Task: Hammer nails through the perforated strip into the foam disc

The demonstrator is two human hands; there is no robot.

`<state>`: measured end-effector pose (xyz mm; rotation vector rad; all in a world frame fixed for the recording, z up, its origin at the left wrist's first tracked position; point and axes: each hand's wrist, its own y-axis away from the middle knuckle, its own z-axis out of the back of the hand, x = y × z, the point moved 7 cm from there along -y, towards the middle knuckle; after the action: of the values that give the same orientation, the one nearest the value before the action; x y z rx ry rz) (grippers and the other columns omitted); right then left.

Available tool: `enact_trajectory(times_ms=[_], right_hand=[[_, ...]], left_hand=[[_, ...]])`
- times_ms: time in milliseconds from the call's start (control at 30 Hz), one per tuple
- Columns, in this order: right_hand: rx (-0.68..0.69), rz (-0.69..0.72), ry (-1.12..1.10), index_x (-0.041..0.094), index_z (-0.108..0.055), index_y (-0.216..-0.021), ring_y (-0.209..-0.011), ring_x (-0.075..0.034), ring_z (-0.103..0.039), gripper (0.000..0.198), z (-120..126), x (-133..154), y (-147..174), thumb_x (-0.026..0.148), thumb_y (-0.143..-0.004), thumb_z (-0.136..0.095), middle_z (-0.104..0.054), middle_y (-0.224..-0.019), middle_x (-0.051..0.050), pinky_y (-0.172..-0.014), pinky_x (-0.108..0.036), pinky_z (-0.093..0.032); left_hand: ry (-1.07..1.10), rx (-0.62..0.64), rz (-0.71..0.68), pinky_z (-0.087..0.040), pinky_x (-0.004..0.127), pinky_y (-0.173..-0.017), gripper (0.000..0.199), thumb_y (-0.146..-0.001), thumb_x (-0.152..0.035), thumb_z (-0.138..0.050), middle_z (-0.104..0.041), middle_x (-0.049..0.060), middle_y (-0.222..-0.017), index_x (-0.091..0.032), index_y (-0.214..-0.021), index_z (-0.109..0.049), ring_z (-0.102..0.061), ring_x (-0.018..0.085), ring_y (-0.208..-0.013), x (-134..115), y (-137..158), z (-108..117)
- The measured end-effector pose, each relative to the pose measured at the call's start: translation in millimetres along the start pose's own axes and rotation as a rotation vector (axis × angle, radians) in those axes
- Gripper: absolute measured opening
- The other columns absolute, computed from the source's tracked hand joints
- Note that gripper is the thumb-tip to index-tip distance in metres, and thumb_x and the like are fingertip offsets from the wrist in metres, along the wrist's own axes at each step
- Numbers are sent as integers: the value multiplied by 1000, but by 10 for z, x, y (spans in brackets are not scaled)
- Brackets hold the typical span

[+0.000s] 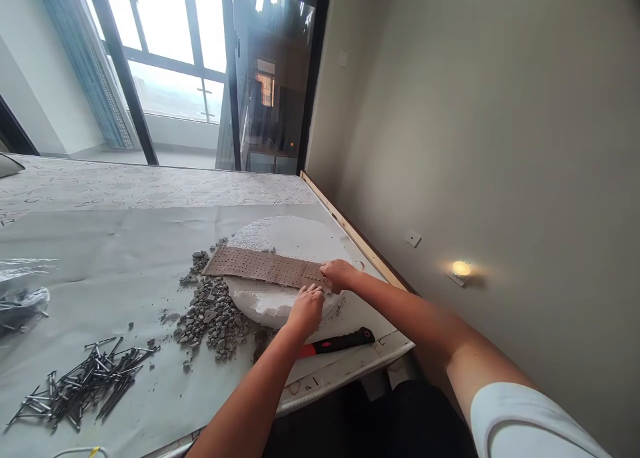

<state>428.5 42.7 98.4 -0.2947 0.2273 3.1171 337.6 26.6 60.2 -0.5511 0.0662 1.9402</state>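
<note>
A brown perforated board point(265, 266) lies across a thick, round white slab point(300, 235) that looks like foam. My left hand point(306, 311) is at the board's near edge, close to its right end, with fingertips over the edge. Just beyond it, my right hand point(339, 275) is closed at the board's right end. Whatever its fingers grip is hidden; a small shiny bit shows between the hands, too small to name. A hammer point(345, 341) with a black and red handle lies in front of the slab, its head partly hidden by my left forearm.
Grey rubble point(210, 318) is heaped left of the slab. A pile of long nails point(85, 381) lies at the front left, below a clear plastic bag point(23, 305). A wooden edge strip point(360, 238) runs along the wall point(480, 145) on the right, which has a lit lamp point(461, 269).
</note>
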Motion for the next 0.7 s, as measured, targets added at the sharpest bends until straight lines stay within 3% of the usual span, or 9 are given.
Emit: enact_trajectory(times_ms=[133,200,267,367,433,500,600,700], right_hand=[[-69,-71,-111,11,-61,-99,-82,-17,-58,24,192,-141,66,18,-87,-42,-65,-97,-13,-68,-24,-37],[-83,-73,-178,11,-59,-101,-81,-17,-57,26,330,-222,96,19,-89,-38,-65,-97,-12,-66,-24,-36],[-55,-32,-252,12,-60,-101,-78,-15,-56,25,444,-236,123,22,-89,-40,-65,-94,-10,-63,-22,-36],[35,72,-351,14,-62,-96,-70,-10,-55,20,515,-80,163,24,-86,-48,-67,-85,-3,-58,-18,-36],[86,125,-388,15,-63,-94,-63,-8,-53,18,504,88,180,25,-84,-50,-66,-78,0,-55,-17,-35],[108,148,-399,16,-64,-91,-57,-7,-51,17,481,233,178,25,-83,-51,-65,-72,1,-52,-17,-33],[99,154,-385,16,-66,-87,-58,-7,-51,16,452,324,149,26,-81,-55,-65,-73,1,-50,-16,-31],[37,121,-337,16,-66,-95,-68,-9,-56,21,419,242,107,27,-84,-52,-67,-83,-3,-55,-17,-35]], left_hand=[[45,-36,-12,-29,43,-103,29,-87,-13,-33,-63,13,-108,-15,-93,-62,-49,23,-116,16,6,-8],[138,-111,50,-34,41,-98,27,-88,-17,-32,-65,11,-97,-16,-84,-59,-55,22,-104,79,13,48],[340,-239,205,-40,39,-89,28,-90,-26,-32,-64,9,-87,-18,-76,-54,-59,21,-91,214,38,147],[912,-368,447,-46,34,-74,30,-88,-40,-33,-62,6,-75,-19,-71,-46,-61,19,-79,388,95,180],[1322,-293,518,-46,30,-66,28,-85,-44,-39,-59,3,-67,-19,-73,-44,-60,16,-67,348,93,96],[1594,-180,551,-42,25,-56,27,-80,-44,-48,-52,-2,-59,-19,-75,-43,-53,11,-52,250,98,28],[1770,-73,598,-28,18,-44,27,-75,-41,-57,-35,-10,-49,-19,-74,-42,-32,4,-38,174,139,-35],[1741,-28,642,-21,18,-42,28,-77,-42,-54,-23,-12,-47,-19,-70,-40,-21,3,-36,217,173,-80]])
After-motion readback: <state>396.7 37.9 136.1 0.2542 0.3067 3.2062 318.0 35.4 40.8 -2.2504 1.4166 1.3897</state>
